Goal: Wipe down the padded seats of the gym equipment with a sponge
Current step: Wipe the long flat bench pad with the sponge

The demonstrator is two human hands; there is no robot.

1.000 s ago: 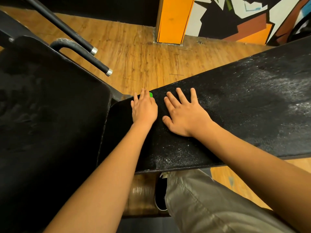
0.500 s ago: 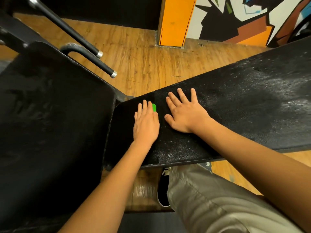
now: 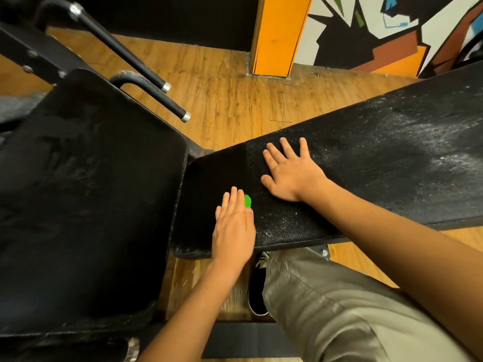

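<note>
Pressing the green sponge (image 3: 247,201) under straight fingers, the left hand (image 3: 234,231) lies at the near-left end of the bench pad (image 3: 392,158); the right hand (image 3: 292,173) rests spread, empty. Unpinched, the sponge may slip off the near edge.

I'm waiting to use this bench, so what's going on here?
A person is wiping the long black bench pad. Their left hand presses flat on a green sponge, mostly hidden under the fingers, near the pad's end beside the larger seat pad. The right hand rests flat on the bench pad next to it, holding nothing. Whitish streaks cover the pad further right; whether they are wet or dusty is unclear.
</note>
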